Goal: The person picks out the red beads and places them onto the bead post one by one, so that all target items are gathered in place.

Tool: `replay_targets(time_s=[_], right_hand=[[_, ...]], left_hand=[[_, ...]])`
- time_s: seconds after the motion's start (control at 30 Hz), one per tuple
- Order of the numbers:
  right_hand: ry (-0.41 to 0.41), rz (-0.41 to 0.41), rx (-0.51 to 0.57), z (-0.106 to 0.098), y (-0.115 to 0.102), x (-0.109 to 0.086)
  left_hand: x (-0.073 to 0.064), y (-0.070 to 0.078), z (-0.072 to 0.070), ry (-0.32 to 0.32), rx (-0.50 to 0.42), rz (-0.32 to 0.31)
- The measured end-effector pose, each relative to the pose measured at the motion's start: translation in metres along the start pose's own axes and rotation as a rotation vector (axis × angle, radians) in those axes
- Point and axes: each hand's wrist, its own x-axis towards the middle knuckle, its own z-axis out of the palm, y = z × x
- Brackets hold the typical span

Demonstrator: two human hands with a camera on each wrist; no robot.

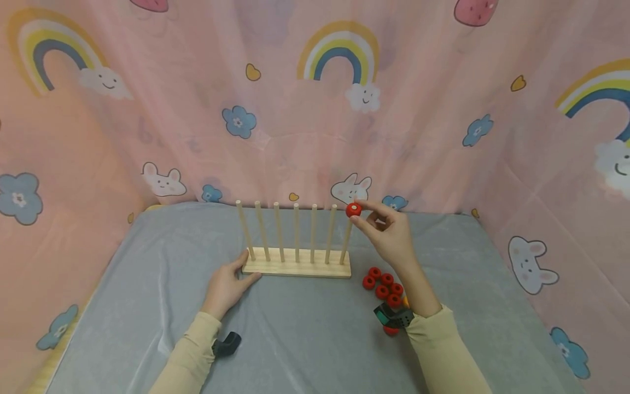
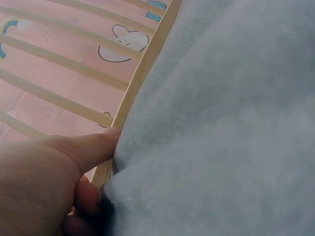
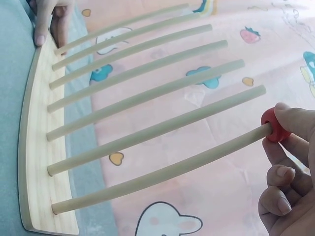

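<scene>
A wooden peg stand (image 1: 295, 267) with a row of several upright pegs rests on the cloth. My left hand (image 1: 227, 284) grips the left end of its base, the thumb along the front edge and the fingers round the end. At the far right peg (image 3: 162, 169), my right hand (image 1: 389, 230) pinches a red bead (image 3: 275, 125) between thumb and fingertips. The bead sits around the very tip of that peg, whose pale end shows in the hole. The other pegs (image 1: 296, 232) are bare.
Several red beads (image 1: 381, 291) lie in a cluster right of the stand, in front of it. One more red bead (image 1: 391, 331) and a yellow piece (image 1: 406, 301) are partly hidden by my right wrist. Grey cloth (image 1: 305, 339) covers the table; a patterned pink curtain (image 1: 295, 148) hangs behind.
</scene>
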Motion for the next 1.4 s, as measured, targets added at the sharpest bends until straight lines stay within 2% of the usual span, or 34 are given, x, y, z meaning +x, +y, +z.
replay_targets(time_s=[0.53,0.87,1.13,1.4], right_hand=[[-0.01,0.011,-0.007,0.001,0.002,-0.002],[-0.047,-0.023,0.026,-0.001,0.004,-0.001],[-0.08,0.004,0.086,-0.008,0.008,-0.002],[-0.083,0.06,0.056,-0.024,0.024,-0.014]], left_hand=[[0.001,-0.005,0.003,0.005,0.002,0.012],[0.001,-0.006,0.003,-0.001,-0.003,0.011],[0.002,-0.004,0.003,-0.006,-0.005,0.01],[0.002,-0.005,0.003,-0.004,-0.018,0.008]])
